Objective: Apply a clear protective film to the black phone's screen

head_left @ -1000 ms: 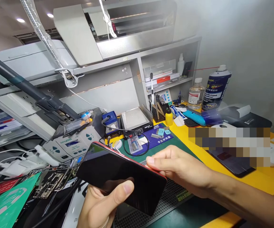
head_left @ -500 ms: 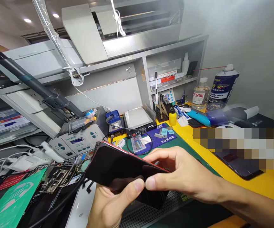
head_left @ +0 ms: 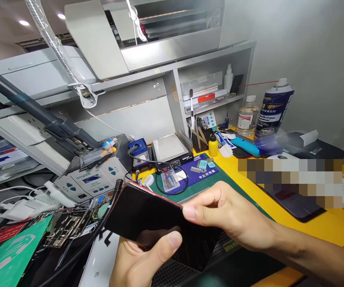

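A smartphone (head_left: 148,209) with a dark, glossy screen and a red edge is tilted in the air, its screen facing me. Wrapped round it from below, my left hand (head_left: 139,259) is closed, with its thumb lying on the glass. My right hand (head_left: 234,219) pinches the phone's upper long edge toward the right, thumb on the screen side. The fingertips behind the phone are hidden. Under the phone lies a dark perforated mat (head_left: 172,273) on a green work mat (head_left: 246,199).
A soldering station (head_left: 91,181), circuit boards (head_left: 66,229) and a green sheet (head_left: 16,249) crowd the left. Behind stand a heating plate (head_left: 170,147) and a yellow bottle (head_left: 213,146). A spray can (head_left: 272,109) and another phone (head_left: 291,203) are at right.
My right thumb has moved up from the screen, beside my left thumb, to the phone's upper edge. My left hand keeps its hold. The view has shifted slightly.
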